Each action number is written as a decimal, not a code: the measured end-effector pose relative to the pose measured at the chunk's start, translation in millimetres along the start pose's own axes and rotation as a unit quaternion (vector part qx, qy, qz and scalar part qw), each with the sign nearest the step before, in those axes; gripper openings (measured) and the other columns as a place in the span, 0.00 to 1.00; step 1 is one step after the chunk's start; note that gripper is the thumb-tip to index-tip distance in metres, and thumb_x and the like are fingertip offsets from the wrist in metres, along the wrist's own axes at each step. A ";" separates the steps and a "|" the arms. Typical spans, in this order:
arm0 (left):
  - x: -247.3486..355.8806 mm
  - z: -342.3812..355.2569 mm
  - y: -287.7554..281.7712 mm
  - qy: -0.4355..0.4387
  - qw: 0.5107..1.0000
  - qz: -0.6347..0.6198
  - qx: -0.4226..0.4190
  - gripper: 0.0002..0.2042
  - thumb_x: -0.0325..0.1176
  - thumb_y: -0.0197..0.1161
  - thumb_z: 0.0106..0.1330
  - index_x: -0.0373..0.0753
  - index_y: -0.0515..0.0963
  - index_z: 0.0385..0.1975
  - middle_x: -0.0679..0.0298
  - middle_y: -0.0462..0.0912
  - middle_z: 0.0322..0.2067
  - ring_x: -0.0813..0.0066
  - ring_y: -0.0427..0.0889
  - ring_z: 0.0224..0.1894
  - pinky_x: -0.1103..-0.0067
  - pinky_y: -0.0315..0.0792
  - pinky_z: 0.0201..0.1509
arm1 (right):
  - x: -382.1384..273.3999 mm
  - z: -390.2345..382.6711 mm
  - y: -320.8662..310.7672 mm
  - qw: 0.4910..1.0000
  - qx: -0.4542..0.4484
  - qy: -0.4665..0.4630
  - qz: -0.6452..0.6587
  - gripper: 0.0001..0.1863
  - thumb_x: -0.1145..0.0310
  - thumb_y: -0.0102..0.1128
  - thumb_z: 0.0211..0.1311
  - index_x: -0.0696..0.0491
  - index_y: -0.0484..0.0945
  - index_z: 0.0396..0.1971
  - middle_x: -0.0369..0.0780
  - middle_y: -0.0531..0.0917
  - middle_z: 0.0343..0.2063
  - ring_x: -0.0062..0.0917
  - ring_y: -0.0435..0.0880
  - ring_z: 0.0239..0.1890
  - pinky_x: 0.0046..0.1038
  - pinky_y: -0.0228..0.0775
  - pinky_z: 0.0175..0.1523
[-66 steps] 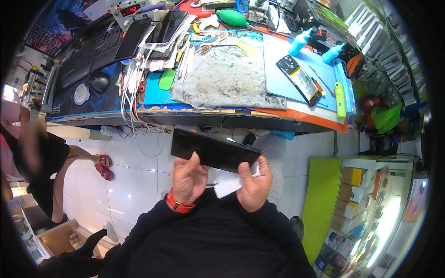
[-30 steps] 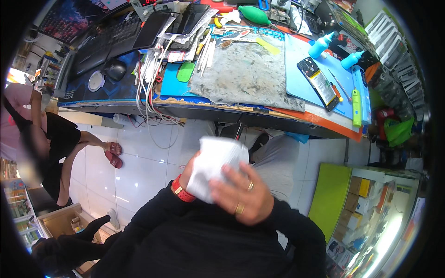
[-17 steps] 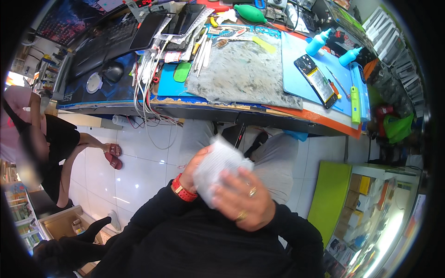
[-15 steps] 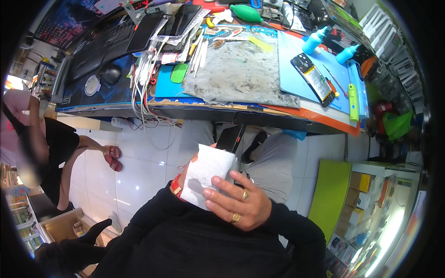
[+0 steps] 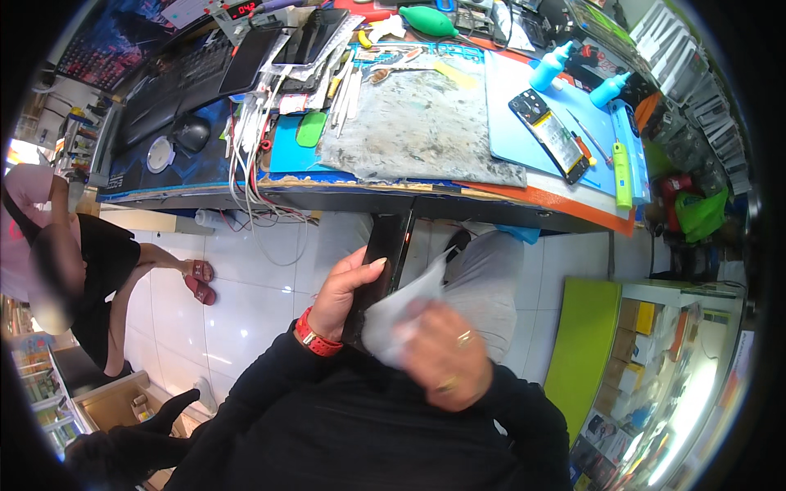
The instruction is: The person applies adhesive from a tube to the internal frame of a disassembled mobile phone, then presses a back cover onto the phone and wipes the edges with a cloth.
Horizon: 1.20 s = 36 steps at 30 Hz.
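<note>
A black smartphone (image 5: 383, 250) stands tilted above my lap, just in front of the bench edge. My left hand (image 5: 334, 296) is closed round its left side, the thumb lying along the dark face. A red strap circles that wrist. On the phone's right, my right hand (image 5: 449, 353), smeared by motion and wearing rings, grips a white paper towel (image 5: 407, 304). The towel covers the phone's lower right part, and its upper corner sticks up free.
On the bench ahead lie a stained grey work mat (image 5: 417, 123), an opened phone (image 5: 550, 137) on a blue mat, and white cables (image 5: 246, 155) hanging over the edge. A seated person (image 5: 106, 254) is at the left. A glass display case (image 5: 655, 376) stands at the right.
The paper towel has moved right and lower, baring much of the phone and my left thumb. My right hand has shifted slightly right with the towel; the phone stands more upright.
</note>
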<state>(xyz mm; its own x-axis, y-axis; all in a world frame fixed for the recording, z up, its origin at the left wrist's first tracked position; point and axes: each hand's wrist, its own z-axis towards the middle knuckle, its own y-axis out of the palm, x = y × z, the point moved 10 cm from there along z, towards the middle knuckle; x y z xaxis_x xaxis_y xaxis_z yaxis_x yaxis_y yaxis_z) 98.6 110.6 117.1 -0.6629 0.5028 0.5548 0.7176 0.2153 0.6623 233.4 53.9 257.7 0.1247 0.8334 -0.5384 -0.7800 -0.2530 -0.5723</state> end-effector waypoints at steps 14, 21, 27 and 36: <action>-15.7 -21.8 11.0 -0.076 0.981 -0.068 -0.166 0.18 0.35 0.64 0.72 0.37 0.70 0.57 0.64 0.74 0.26 0.72 0.76 0.19 0.78 0.68 0.15 | 138.8 -10.8 -40.3 0.902 0.176 0.382 0.099 0.23 0.84 0.54 0.61 0.64 0.79 0.58 0.55 0.83 0.57 0.52 0.80 0.65 0.50 0.72 0.67; -18.9 -21.9 7.6 -0.050 0.984 -0.051 -0.162 0.28 0.33 0.67 0.68 0.33 0.67 0.66 0.63 0.81 0.44 0.76 0.82 0.39 0.80 0.76 0.40 | 23.1 22.1 -3.1 0.992 -0.030 0.022 -0.123 0.28 0.80 0.62 0.50 0.60 0.81 0.56 0.51 0.81 0.62 0.50 0.79 0.67 0.51 0.70 0.70; -17.0 -22.3 21.2 -0.095 0.971 0.028 -0.218 0.35 0.33 0.72 0.61 0.31 0.68 0.69 0.62 0.82 0.55 0.76 0.82 0.56 0.77 0.73 0.66 | 109.8 -0.8 -29.2 0.973 0.082 0.210 -0.042 0.24 0.81 0.56 0.65 0.63 0.77 0.62 0.53 0.80 0.63 0.48 0.77 0.68 0.42 0.68 0.72; 1.3 -28.7 26.5 0.021 0.926 0.295 -0.233 0.33 0.29 0.75 0.66 0.30 0.66 0.69 0.66 0.78 0.57 0.82 0.74 0.59 0.78 0.69 0.65 | 52.8 -31.8 -45.0 0.954 0.128 0.258 0.087 0.23 0.84 0.56 0.65 0.63 0.77 0.62 0.55 0.82 0.58 0.48 0.83 0.61 0.38 0.72 0.67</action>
<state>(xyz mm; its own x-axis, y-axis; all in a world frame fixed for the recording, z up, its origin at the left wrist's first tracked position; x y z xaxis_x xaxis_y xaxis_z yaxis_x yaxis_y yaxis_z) 110.7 92.9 149.8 -0.1985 0.3830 0.9022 0.7936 -0.4774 0.3773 294.6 93.7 235.3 0.2136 0.4206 -0.8818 -0.9323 -0.1819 -0.3126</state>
